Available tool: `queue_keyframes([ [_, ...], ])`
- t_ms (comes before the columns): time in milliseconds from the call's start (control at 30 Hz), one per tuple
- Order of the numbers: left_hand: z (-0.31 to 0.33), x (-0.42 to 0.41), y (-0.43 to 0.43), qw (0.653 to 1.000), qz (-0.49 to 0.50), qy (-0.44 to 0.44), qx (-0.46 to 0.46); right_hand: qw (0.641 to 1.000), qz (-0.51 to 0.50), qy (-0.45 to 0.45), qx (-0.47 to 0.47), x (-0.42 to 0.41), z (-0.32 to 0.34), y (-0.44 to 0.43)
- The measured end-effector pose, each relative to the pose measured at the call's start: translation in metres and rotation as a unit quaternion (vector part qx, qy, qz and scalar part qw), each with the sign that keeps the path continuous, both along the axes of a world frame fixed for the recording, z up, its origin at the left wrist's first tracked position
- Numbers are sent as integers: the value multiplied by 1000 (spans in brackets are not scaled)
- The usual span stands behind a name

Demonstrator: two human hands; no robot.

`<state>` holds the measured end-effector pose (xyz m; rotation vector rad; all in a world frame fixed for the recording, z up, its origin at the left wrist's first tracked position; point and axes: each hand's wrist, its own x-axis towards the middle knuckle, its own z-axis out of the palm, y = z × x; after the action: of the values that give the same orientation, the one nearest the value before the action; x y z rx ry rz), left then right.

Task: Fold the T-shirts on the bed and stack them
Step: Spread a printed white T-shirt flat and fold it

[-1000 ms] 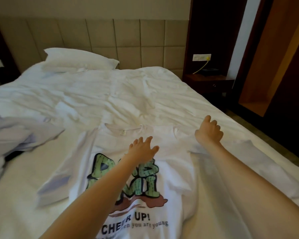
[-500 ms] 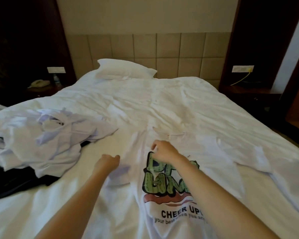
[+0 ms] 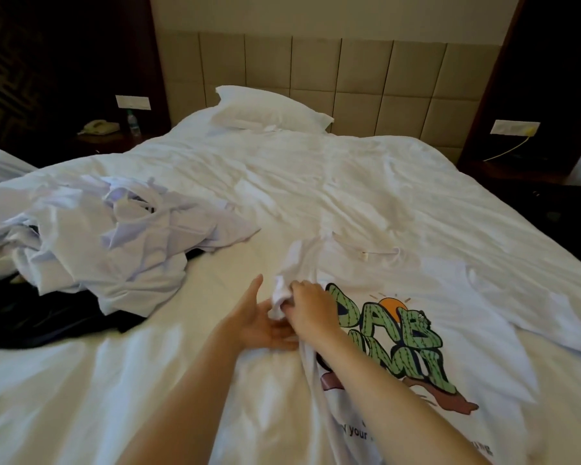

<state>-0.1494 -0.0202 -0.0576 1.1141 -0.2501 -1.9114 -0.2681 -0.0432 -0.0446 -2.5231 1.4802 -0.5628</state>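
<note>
White shirts lie heaped at the left of the bed, over a dark garment. Next comes our left hand, held wide with straight fingers against the bunched sleeve. Our right hand grips that sleeve. Rightward the printed T-shirt lies face up, spread on the bed, its other sleeve out to the right.

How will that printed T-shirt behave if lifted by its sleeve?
Probably floppy: the sleeve bunches up in the right hand. Likely light: the T-shirt lies thin and wrinkled on the bed. It would probably sag, not hold shape.
</note>
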Motion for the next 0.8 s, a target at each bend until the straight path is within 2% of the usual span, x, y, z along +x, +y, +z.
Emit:
queue_keyframes([
  [67, 0, -2, -5, 999, 31, -4, 26, 983, -52, -175, 33, -3, 2, -4],
  [167, 6, -8, -10, 999, -19, -8, 27, 892, -127, -416, 125, 1, 12, -8],
  [233, 12, -9, -17, 999, -43, -20, 8, 849, -143, -485, 152, 2, 16, -10],
  [267, 15, -9, -22, 999, -33, -33, 3, 846, -136, -493, 151, 2, 17, -9],
  [367, 23, 0, -34, 994, 38, -94, -30, 882, -80, -443, 137, 3, 10, -8],
  [433, 35, 18, -38, 986, 78, -130, -62, 897, -40, -408, 167, 5, 6, -6],
  [500, 44, 42, -38, 967, 145, -193, -77, 920, 14, -331, 209, 7, -1, -7],
  [567, 50, 68, -41, 904, 228, -350, -93, 955, 62, -189, 219, 14, -10, -7],
  [600, 50, 80, -41, 852, 270, -437, -104, 970, 77, -108, 202, 18, -13, -4],
  [633, 48, 89, -41, 804, 303, -499, -109, 979, 89, -35, 182, 23, -18, -2],
  [667, 46, 98, -38, 781, 315, -529, -101, 980, 100, 17, 171, 27, -22, 1],
  [700, 40, 107, -38, 781, 316, -529, -100, 978, 104, 53, 172, 32, -25, 2],
  [800, 15, 110, -26, 830, 229, -505, -58, 974, 111, 79, 181, 37, -28, 6],
])
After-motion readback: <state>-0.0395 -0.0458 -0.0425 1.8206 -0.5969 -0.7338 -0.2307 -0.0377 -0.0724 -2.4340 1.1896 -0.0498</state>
